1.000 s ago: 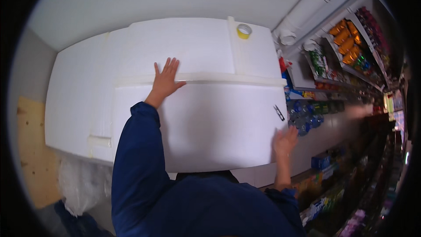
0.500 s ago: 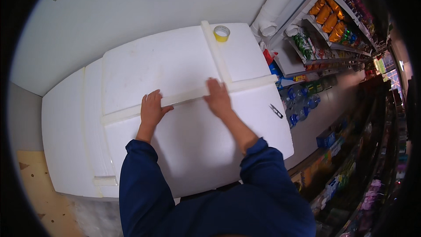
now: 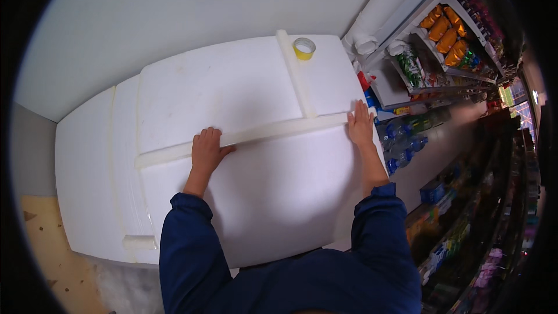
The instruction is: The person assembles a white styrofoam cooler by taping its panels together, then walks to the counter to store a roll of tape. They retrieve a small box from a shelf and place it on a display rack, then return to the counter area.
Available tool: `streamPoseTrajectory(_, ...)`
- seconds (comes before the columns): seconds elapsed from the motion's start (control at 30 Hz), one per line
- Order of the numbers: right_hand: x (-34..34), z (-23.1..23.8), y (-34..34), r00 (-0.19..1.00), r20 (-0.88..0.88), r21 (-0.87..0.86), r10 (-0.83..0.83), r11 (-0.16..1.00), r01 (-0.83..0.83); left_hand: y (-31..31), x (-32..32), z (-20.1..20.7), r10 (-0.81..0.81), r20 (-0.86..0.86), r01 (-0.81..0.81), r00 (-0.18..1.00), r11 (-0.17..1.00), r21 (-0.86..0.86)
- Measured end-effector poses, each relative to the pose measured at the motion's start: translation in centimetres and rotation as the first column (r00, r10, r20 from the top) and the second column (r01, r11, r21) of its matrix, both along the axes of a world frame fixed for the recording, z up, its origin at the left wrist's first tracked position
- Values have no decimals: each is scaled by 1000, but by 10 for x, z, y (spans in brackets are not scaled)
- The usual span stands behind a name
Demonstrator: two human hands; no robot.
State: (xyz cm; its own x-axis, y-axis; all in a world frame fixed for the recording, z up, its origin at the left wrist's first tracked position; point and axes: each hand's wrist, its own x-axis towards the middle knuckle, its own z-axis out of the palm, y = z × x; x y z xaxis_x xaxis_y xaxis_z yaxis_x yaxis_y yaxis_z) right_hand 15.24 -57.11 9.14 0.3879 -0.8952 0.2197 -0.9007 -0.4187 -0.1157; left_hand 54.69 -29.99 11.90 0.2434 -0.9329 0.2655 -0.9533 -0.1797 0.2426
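Observation:
White foam boards [image 3: 261, 197] lie joined in front of me, with pale cream strips, apparently tape, along their seams. One long strip [image 3: 273, 131] crosses the middle from left to right. My left hand [image 3: 206, 150] rests over its left part, fingers lying forward and thumb out to the right. My right hand [image 3: 361, 125] lies flat at the strip's right end by the board edge, fingers stretched out. Neither hand holds anything. A tape roll [image 3: 304, 49] with a yellow side sits at the far right, next to a shorter strip [image 3: 296, 75] meeting the long one.
A wall [image 3: 192, 17] rises behind the boards. White pipes [image 3: 375, 17] and a shelf with orange bags [image 3: 447, 35] stand at the far right. Bottles with blue caps [image 3: 401, 145] are on the floor beyond the right edge. Wood board [image 3: 43, 238] shows at lower left.
My right hand has slid right along the strip, from the middle to its right end. My left hand has stayed nearly in place. The small snips at the right no longer show.

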Motion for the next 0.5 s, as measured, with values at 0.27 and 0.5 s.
streamPoseTrajectory(0.27,12,15,-11,966,-254,74,-47,995,68,7,8,-5,28,-89,-24,996,999,47)
streamPoseTrajectory(0.5,5,12,-24,957,-258,211,-130,959,188,14,9,-8,-23,-22,23,999,999,-24)
